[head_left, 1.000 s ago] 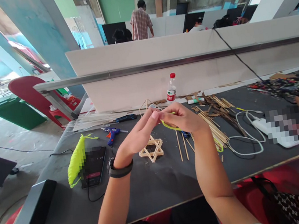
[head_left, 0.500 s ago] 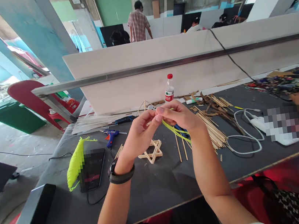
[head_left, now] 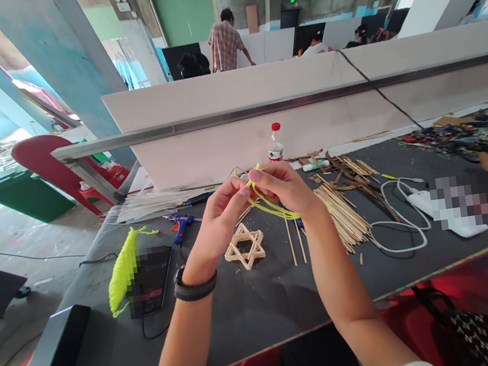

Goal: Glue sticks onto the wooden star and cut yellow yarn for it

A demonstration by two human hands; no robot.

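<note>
Neon yellow cord point(head_left: 275, 208) is pinched between left hand point(head_left: 221, 216) and right hand point(head_left: 287, 186), raised above the stick star point(head_left: 244, 246) on the table point(head_left: 252, 309), strands running down-right from the meeting fingertips, mostly under the right hand
</note>
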